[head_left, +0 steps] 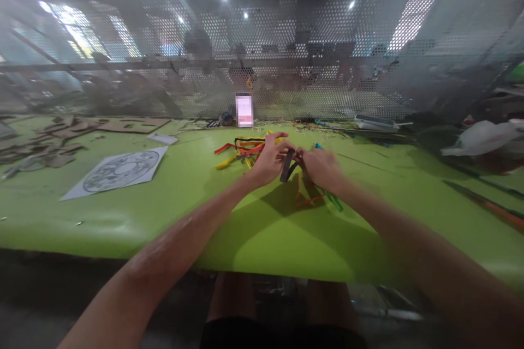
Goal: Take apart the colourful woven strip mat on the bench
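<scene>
A folded dark strip (287, 167) hangs between my two hands over the green table. My left hand (268, 161) is closed on one side of it with thumb and fingers. On the other side, my right hand (322, 166) pinches the strip; it is slightly blurred. Beside and behind my left hand lies a loose bunch of coloured strips, among them a red strip (223, 148) and a yellow strip (226, 163). Below my right hand are orange strips (310, 201) and a green strip (337, 203). What material the strips are made of I cannot tell.
A printed sheet (118, 170) with a ring pattern lies at left, near brown scraps (61, 126). A phone-like bright screen (244, 110) stands against the perforated metal panel (278, 82). At right are a white plastic bag (485, 137) and a long tray (375, 122).
</scene>
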Tool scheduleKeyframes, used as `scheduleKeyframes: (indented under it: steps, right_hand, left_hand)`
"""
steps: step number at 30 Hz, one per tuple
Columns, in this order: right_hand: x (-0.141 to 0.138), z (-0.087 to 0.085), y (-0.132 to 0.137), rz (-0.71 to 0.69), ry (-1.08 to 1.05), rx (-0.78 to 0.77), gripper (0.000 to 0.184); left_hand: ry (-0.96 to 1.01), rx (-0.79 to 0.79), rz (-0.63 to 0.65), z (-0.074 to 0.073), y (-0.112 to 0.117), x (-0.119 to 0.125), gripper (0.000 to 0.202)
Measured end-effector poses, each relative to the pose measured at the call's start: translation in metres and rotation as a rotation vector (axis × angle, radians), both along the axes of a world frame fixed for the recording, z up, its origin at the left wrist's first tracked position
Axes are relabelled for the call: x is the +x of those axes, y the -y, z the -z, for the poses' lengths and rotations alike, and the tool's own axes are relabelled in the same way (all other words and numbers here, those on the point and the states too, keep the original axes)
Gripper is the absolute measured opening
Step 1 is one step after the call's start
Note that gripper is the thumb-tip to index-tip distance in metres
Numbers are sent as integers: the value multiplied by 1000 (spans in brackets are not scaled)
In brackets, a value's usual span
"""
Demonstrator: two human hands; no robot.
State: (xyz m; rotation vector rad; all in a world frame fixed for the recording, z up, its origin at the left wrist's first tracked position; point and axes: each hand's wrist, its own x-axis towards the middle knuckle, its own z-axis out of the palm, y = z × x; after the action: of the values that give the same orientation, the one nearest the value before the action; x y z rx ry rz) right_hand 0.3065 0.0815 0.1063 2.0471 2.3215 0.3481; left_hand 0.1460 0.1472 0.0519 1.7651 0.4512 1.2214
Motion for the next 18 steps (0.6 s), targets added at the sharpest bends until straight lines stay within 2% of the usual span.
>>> scheduleKeyframes:
  steps: [4, 7, 12, 15, 18]
  right_hand:
    - [-2, 5, 4, -24, -158, 88, 34]
    - [-1, 10, 5, -54, -299, 149, 43]
    - [3, 16, 3, -129, -478, 200, 62]
    - [3, 21, 1, -204, -582, 263, 56]
    - [4, 26, 0, -274, -691, 345, 51]
  left_hand:
    - [20, -81, 62, 6, -3, 3, 23]
    - [5, -146, 134, 7, -3, 4, 22]
    - [-86, -130, 181, -4, 7, 3, 17]
    - [-94, -198, 166, -11, 13, 4, 19]
    - [-80, -172, 219, -13, 14, 3, 29]
